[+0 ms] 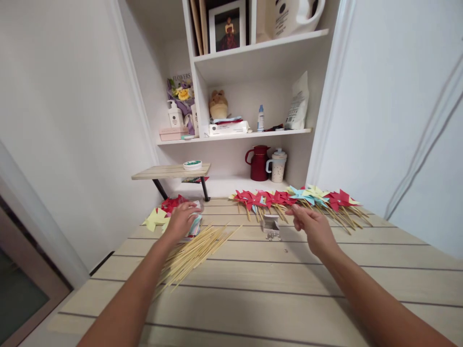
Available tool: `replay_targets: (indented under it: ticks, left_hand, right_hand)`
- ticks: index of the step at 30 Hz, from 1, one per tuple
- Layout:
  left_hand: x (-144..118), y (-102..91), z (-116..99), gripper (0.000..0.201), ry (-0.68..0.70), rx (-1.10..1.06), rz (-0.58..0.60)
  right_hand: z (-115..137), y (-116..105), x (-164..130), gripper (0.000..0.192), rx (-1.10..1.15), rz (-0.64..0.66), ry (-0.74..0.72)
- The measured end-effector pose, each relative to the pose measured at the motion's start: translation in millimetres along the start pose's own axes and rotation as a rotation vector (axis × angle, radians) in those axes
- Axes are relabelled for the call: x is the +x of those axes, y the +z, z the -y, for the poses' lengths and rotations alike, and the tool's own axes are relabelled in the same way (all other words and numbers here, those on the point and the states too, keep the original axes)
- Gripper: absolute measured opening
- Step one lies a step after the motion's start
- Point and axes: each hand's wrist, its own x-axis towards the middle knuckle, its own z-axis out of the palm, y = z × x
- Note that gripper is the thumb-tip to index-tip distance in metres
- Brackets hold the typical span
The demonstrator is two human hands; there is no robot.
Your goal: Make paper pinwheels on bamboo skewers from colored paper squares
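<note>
Head view, near to far. Lowest in the frame, two bare forearms rising from the bottom edge over a pale planked counter (253, 289). Left of centre, a fanned bundle of bamboo sticks (191, 253) lying loose on the planks, tips pointing toward the upper right, seemingly laid within easy reach of either hand. Just above the bundle, left hand (182, 219) pressed palm-down on a small stack of paper squares (193, 224), fingers curled over its top edge; grip closed on the stack, though whether lifting or merely pinning cannot be told. Beside it at the left, more cut paper in yellow (156, 218) and red (173, 202), spread flat. At centre, a small open box (270, 224) with tiny pins (273, 236) spilled just in front of it, and one stray pin lower down. Right hand (313, 224) hovering near that box, fingers apart and loosely extended, grip holding nothing, touching nothing clearly. Behind the right hand, across the upper middle and right, a row of finished pinwheels (296, 197) in red, blue and yellow, heads lined along the far edge with sticks pointing back, probably laid so to keep the paper vanes uncrushed. Farther off, a low riser shelf (170, 171) with a round tin at the left, a red jug (257, 163) and a speckled mug (278, 166) in the alcove, and shelves of bottles, boxes and a framed picture at the top.
</note>
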Motion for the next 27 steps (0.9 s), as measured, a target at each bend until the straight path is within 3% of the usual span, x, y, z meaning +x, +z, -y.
replay_targets:
  ticks: [3, 11, 16, 20, 27]
  left_hand:
    - [-3, -4.8, 22, 0.032, 0.004, 0.055, 0.094]
    - [-10, -5.1, 39, 0.038, -0.129, 0.163, 0.344]
    - [-14, -14.5, 50, 0.053, -0.117, 0.115, 0.49]
    - [-17, -16.2, 52, 0.058, -0.104, 0.07, 0.499]
    - [-15, -17.4, 47, 0.04, -0.102, -0.015, 0.416]
  right_hand:
    - [-6, -2, 2, 0.052, 0.005, 0.031, 0.008]
    - [-9, -1, -2, 0.05, -0.095, 0.154, 0.043]
    - [-4, 1, -6, 0.049, -0.231, 0.231, 0.027]
    - [-1, 3, -8, 0.051, -0.243, 0.291, 0.073]
    - [-5, 4, -8, 0.048, -0.239, 0.357, 0.121]
